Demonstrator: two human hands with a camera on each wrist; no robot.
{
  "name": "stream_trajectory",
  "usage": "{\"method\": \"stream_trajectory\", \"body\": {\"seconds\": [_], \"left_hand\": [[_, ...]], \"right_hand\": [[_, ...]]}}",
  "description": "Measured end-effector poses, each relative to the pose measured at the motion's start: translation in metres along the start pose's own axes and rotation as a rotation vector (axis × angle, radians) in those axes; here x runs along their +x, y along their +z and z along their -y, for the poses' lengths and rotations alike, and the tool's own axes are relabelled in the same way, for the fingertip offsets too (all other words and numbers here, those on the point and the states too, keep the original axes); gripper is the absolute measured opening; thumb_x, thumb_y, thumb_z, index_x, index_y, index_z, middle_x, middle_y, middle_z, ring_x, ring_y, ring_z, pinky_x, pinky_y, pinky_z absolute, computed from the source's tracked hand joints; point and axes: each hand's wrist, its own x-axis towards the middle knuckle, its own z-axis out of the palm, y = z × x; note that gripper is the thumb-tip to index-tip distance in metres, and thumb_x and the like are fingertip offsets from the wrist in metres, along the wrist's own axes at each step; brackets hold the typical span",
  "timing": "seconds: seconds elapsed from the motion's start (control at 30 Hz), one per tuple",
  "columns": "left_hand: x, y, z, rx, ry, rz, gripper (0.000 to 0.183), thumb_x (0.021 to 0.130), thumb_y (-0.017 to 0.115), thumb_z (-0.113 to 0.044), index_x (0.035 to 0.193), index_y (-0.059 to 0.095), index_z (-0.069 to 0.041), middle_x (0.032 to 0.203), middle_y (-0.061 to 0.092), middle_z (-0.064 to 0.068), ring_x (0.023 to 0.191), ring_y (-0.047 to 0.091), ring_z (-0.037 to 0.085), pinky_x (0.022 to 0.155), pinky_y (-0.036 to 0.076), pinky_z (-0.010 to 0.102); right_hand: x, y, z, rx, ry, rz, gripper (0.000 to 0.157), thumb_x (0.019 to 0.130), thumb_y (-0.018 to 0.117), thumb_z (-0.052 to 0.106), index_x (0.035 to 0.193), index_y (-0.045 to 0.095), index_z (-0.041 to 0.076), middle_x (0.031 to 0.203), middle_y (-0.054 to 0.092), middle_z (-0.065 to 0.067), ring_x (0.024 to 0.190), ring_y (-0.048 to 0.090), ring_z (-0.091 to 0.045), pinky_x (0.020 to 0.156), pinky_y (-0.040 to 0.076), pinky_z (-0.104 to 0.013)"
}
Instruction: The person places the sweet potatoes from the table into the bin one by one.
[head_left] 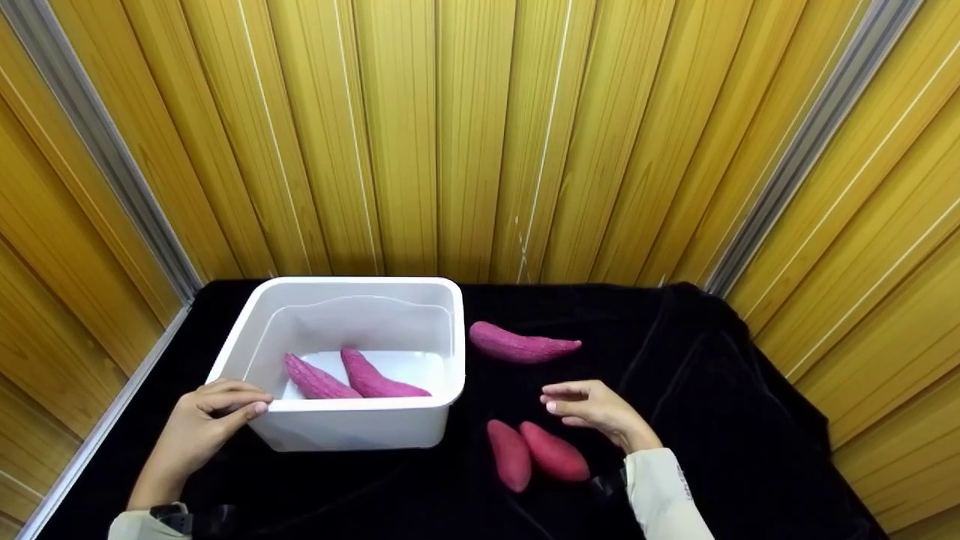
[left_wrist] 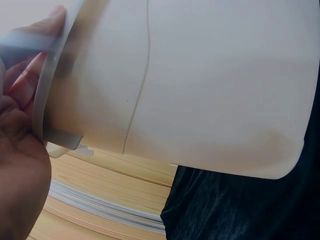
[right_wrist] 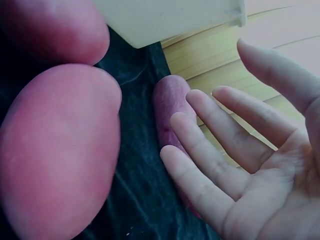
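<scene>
My left hand (head_left: 202, 420) pinches the near left corner of a white plastic bin (head_left: 352, 427). In the left wrist view, the thumb and fingers (left_wrist: 25, 82) lie on either side of its rim. Inside the bin lie two purple sweet potatoes (head_left: 319, 381) side by side. To the bin's right is a third purple sweet potato (head_left: 521, 345) on the black cloth. My right hand (head_left: 596, 411) holds nothing, its fingers spread in the right wrist view. Close to it, two red sweet potatoes (head_left: 555, 452) rest on the cloth, apart from the hand.
A black cloth (head_left: 712, 420) covers the table. Wood-patterned panels (head_left: 472, 150) stand behind and on both sides, with grey metal strips (head_left: 817, 142) at the corners.
</scene>
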Motion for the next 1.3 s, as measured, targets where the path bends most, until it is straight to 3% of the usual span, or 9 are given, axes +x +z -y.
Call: {"method": "stream_trajectory", "body": {"seconds": [0.7,1.0,1.3], "left_hand": [[-0.001,-0.001,-0.001,0.005,0.005,-0.004,0.028,0.066,0.076,0.018,0.079,0.077,-0.007,0.081,0.072,-0.004,0.080,0.062,-0.001,0.075,0.045,0.007],[-0.001,-0.001,0.001,0.008,0.028,-0.002,0.029,0.065,0.076,0.018,0.080,0.078,-0.008,0.081,0.072,-0.004,0.080,0.062,-0.001,0.076,0.045,0.007],[-0.002,0.001,0.004,0.017,0.034,-0.014,0.029,0.063,0.076,0.020,0.078,0.077,-0.006,0.080,0.072,-0.001,0.081,0.062,-0.002,0.076,0.044,0.007]], "right_hand": [[-0.011,0.001,-0.037,-0.017,0.041,0.034,0.058,0.086,0.072,0.022,0.132,0.052,-0.007,0.128,0.060,-0.022,0.112,0.061,-0.017,0.089,0.054,-0.034],[-0.014,0.003,-0.048,-0.056,0.022,0.076,0.057,0.084,0.075,0.020,0.131,0.055,-0.005,0.128,0.061,-0.020,0.105,0.062,-0.014,0.080,0.053,-0.027],[-0.017,0.005,-0.055,-0.053,-0.023,0.122,0.056,0.084,0.074,0.016,0.131,0.054,-0.007,0.124,0.063,-0.021,0.105,0.063,-0.016,0.085,0.052,-0.022]]}}
